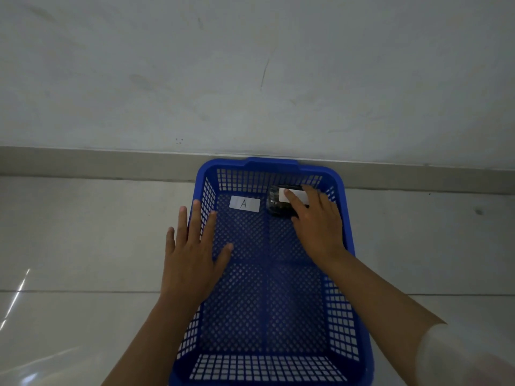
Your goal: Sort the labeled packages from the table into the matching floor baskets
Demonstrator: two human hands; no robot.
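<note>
A blue mesh basket [348, 218] stands on the floor against the wall, with a white label [244, 204] marked "A" on its bottom near the far side. A dark package [276, 204] with a white label lies in the basket's far right corner. My right hand [316, 218] reaches into the basket and rests on the package, fingers over its label and right side. My left hand [192, 246] hovers flat over the basket's left rim, fingers spread, holding nothing.
Pale glossy floor tiles [83, 246] surround the basket. A grey skirting strip [83, 162] and a white wall [250, 65] run right behind it. The table is out of view.
</note>
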